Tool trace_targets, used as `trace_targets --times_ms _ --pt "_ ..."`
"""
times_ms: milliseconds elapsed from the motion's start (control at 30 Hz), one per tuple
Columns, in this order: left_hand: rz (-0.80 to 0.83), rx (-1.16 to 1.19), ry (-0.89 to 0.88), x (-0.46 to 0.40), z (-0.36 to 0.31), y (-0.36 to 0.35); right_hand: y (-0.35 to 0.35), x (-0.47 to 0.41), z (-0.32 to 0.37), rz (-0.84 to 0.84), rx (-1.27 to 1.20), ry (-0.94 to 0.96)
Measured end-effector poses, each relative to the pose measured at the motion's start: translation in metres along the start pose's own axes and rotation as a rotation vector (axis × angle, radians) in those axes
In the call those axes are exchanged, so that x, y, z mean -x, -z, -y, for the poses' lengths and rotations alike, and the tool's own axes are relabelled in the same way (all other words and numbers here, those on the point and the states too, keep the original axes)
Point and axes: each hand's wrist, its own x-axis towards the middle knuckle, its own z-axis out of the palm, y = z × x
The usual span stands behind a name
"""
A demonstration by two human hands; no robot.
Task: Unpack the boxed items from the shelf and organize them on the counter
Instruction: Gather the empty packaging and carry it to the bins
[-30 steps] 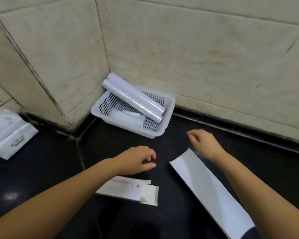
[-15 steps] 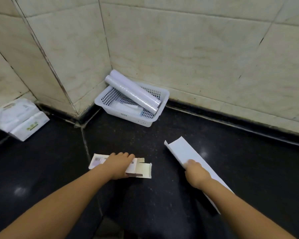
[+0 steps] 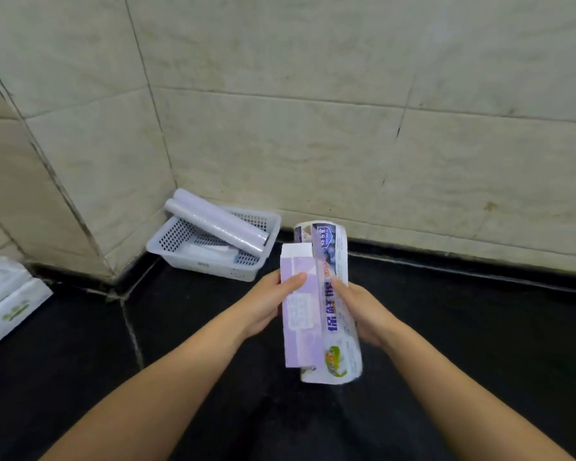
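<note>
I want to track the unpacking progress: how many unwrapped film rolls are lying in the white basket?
2. Both film rolls lie side by side, diagonally across the white basket, their far ends resting on its back-left rim. White items beneath them may hide more.

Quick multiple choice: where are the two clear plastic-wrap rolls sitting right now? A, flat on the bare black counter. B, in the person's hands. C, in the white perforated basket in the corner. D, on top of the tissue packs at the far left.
C: the two rolls lie slanted across the white basket by the wall corner, while both hands hold flattened cartons instead.
</note>
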Motion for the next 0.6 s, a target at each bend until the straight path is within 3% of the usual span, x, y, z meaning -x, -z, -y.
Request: trace_targets --times_ms 133,267,467,600 --pt "0.004 0.138 -0.004 -0.007 0.001 -0.018 0.005 0.023 -0.001 0.049 -0.072 0.080" --pt "-0.002 0.028 -0.064 0.001 0.010 -0.034 0.002 0.045 -0.012 0.038 -0.157 0.157" --pt "0.118 -0.119 -0.031 0.015 0.026 -0.073 0.008 0.100 -0.036 -0.416 -0.007 0.188" --pt "0.306 -0.195 0.040 0.024 0.041 -0.137 0.039 0.167 -0.055 -0.722 -0.039 0.127"
